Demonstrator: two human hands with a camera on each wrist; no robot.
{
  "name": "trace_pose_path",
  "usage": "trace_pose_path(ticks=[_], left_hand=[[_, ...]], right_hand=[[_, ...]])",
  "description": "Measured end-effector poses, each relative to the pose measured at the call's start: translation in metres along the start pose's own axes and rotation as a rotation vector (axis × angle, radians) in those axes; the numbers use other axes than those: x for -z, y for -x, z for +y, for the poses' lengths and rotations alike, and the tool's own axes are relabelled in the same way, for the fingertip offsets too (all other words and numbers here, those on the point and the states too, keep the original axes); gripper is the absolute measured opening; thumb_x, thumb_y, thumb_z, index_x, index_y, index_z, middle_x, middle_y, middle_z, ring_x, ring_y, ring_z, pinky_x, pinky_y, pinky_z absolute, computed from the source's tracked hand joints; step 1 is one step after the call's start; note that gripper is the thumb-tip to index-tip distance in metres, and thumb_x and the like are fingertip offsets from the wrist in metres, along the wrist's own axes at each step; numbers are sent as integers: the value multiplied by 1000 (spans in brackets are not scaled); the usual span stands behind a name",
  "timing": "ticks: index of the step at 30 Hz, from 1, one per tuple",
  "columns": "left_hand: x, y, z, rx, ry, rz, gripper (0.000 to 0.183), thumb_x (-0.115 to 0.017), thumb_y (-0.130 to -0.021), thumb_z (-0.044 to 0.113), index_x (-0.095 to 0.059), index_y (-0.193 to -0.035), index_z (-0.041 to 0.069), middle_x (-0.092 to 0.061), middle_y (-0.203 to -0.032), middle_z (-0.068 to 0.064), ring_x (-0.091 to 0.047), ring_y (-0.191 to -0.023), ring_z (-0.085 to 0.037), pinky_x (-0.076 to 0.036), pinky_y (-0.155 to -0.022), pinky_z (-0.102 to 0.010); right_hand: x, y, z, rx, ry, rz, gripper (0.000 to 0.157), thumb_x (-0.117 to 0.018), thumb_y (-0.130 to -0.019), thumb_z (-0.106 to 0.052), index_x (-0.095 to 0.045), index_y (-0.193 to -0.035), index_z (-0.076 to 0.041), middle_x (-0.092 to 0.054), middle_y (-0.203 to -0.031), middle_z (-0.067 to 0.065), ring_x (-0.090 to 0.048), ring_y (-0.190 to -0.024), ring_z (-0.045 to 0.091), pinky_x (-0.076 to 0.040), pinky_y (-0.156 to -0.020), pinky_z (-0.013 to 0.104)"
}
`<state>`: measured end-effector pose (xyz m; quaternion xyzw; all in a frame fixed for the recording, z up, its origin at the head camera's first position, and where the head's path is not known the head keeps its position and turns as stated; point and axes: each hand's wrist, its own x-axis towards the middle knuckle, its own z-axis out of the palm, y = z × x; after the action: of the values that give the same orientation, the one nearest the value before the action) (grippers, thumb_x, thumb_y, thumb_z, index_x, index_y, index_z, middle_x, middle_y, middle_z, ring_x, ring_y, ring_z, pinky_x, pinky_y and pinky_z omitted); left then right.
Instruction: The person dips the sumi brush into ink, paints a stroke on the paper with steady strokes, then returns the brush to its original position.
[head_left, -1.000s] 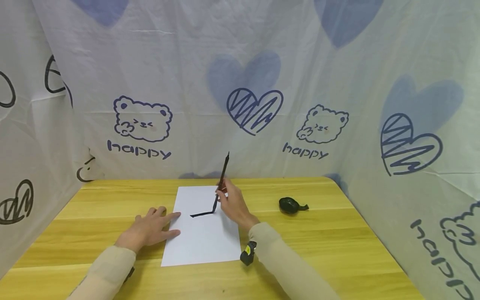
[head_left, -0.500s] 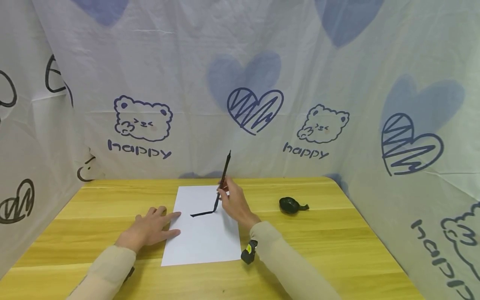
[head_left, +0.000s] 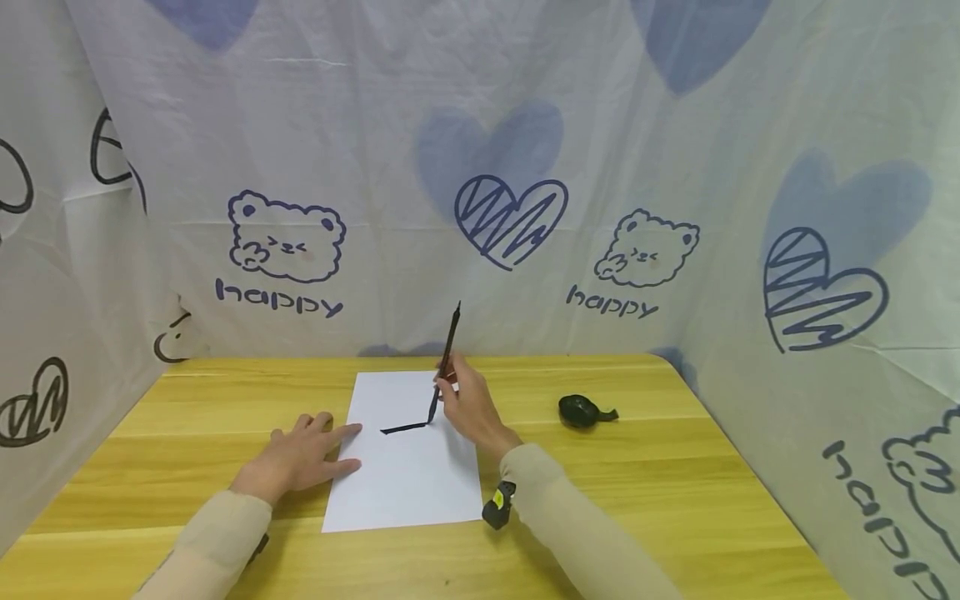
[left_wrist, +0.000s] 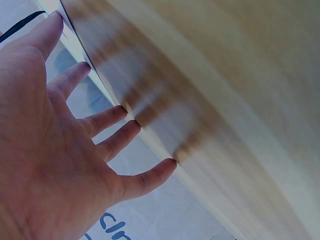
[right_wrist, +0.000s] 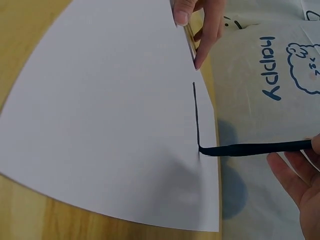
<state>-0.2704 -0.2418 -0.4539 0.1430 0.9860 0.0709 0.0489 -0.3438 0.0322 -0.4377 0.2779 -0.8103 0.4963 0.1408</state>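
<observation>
A sheet of white paper (head_left: 405, 492) lies on the wooden table, with one black stroke (head_left: 403, 429) across its upper half. My right hand (head_left: 472, 408) pinches a dark writing brush (head_left: 447, 346), held nearly upright with a slight lean. In the right wrist view the brush (right_wrist: 250, 149) has its bent tip at the end of the stroke (right_wrist: 196, 115). My left hand (head_left: 300, 457) rests with spread fingers at the paper's left edge, thumb and index finger on the sheet. The left wrist view shows the left hand's (left_wrist: 55, 145) fingertips down on the surface.
A small black dish (head_left: 577, 411) with a short handle stands on the table (head_left: 637, 492) to the right of the paper. Behind the table hangs a white curtain (head_left: 390, 275) printed with hearts and bears, and similar cloth encloses both sides.
The right hand and brush have shifted very slightly right, and the brush tip stays at the right end of the stroke. The left hand has not moved.
</observation>
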Motion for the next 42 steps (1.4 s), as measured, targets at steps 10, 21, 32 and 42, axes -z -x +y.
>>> trace_pose_path(ticks=[10,21,32,42], left_hand=[[0,1,1,2,13,-3,72,-59,-97,63,-50,-153,19,-42,-154,-34,-39,-138,-60,-32,-99,-88],[3,2,1,-2,2,4,71,-60,-96,62,-51,-153,20,-44,-153,-33,-42,-137,-58,-34,-97,-88],[2,2,2,0,13,-1,70,-60,-97,61,-51,-153,19,-44,-153,-33,-41,-137,-59,-32,-98,-88],[2,3,3,1,17,0,70,-59,-97,61,-51,-153,19,-43,-153,-33,-40,-138,-59,-32,-98,-88]], right_hand=[[1,3,-4,24,24,-30,15,-54,-101,3,-57,-116,1,-67,-104,17,-70,-96,29,-60,-74,19],[2,2,-5,31,42,-36,16,-54,-101,3,-57,-116,-1,-68,-102,15,-70,-95,27,-59,-74,20],[2,3,-8,28,48,-35,16,-54,-101,2,-56,-117,-1,-67,-102,15,-69,-96,25,-60,-75,21],[-1,1,-10,38,52,-14,16,-54,-101,3,-57,-117,1,-68,-102,17,-70,-96,27,-60,-75,21]])
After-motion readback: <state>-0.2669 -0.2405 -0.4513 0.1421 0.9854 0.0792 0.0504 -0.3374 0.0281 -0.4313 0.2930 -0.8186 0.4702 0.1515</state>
